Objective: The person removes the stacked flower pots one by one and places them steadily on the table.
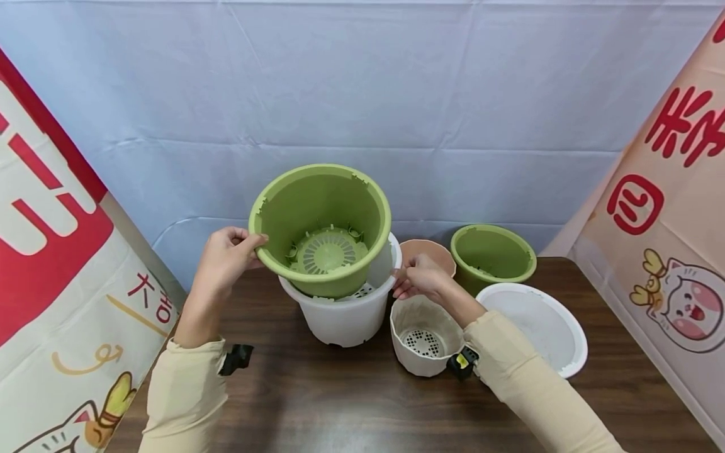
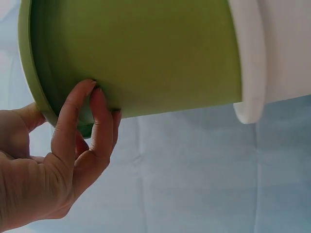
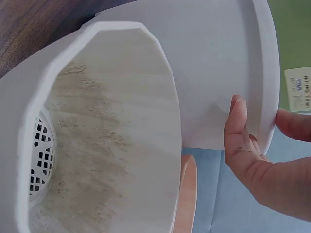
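A large green flowerpot [image 1: 320,207] is tilted, with its lower part inside a large white flowerpot [image 1: 342,321] on the table. My left hand [image 1: 229,255] pinches the green pot's rim at its left side; in the left wrist view the thumb is at the rim and the fingers [image 2: 73,107] bend against the outer wall. My right hand [image 1: 421,277] holds the white pot's rim at its right side, with fingers [image 3: 236,121] on the outside and thumb at the rim in the right wrist view. A smaller faceted white pot [image 1: 425,333] with a perforated bottom stands just below the right hand.
Behind the right hand is a peach-coloured pot [image 1: 427,251], partly hidden. Further right are another green pot [image 1: 493,255] and a white oval-looking container [image 1: 538,324]. Everything stands on a dark wooden table [image 1: 317,402], with a pale cloth backdrop [image 1: 362,94] behind.
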